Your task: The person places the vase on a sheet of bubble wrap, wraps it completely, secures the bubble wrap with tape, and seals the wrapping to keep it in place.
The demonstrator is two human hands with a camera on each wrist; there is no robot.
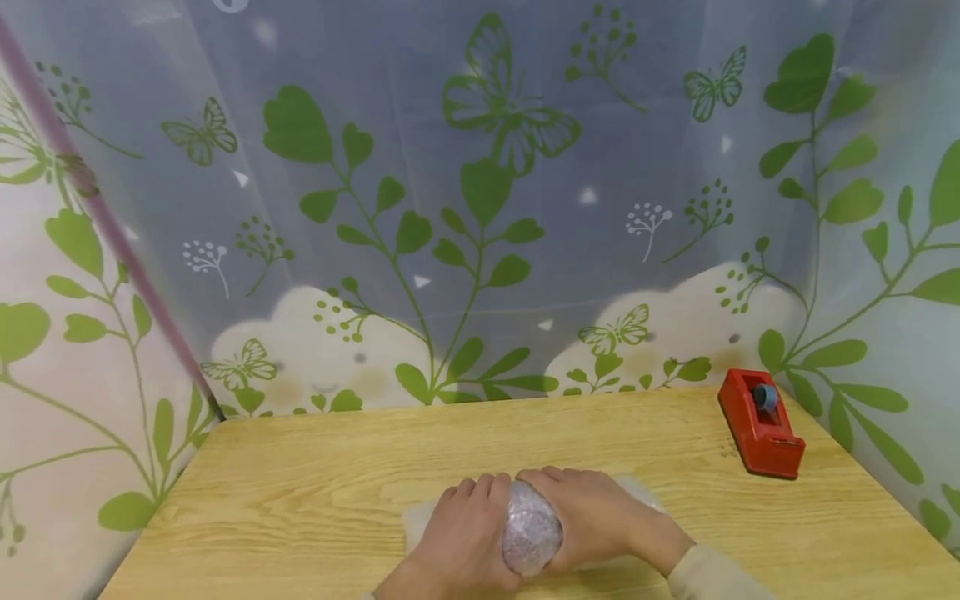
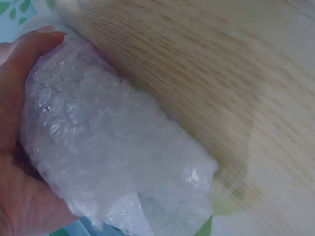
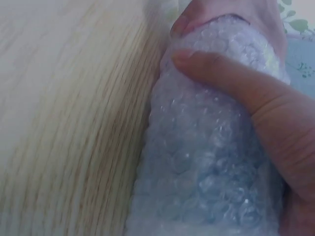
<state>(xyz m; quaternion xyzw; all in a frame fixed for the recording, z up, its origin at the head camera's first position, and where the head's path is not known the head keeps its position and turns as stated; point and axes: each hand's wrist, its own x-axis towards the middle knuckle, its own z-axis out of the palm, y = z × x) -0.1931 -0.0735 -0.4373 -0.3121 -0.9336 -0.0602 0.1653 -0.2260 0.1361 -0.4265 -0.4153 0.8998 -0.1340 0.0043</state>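
1 bubble-wrapped bundle (image 1: 532,532) between left grip (image 1: 467,533) and right grip (image 1: 591,512), both curled round it.

Site: small, curtained-off spot for table work; whether in home or office, cannot tell. Clock face laid over head view. Hanging curtain (image 1: 480,208), printed with leaves, butterflies and clouds, closes 12 o'clock; left panel (image 1: 60,400) at 9 and right panel (image 1: 900,208) at 3 carry similar leaf print. Wood-grain tabletop (image 1: 300,467) at 6, with bubble-wrapped bundle (image 1: 531,533) — plus, at 4, red tape dispenser (image 1: 765,442).
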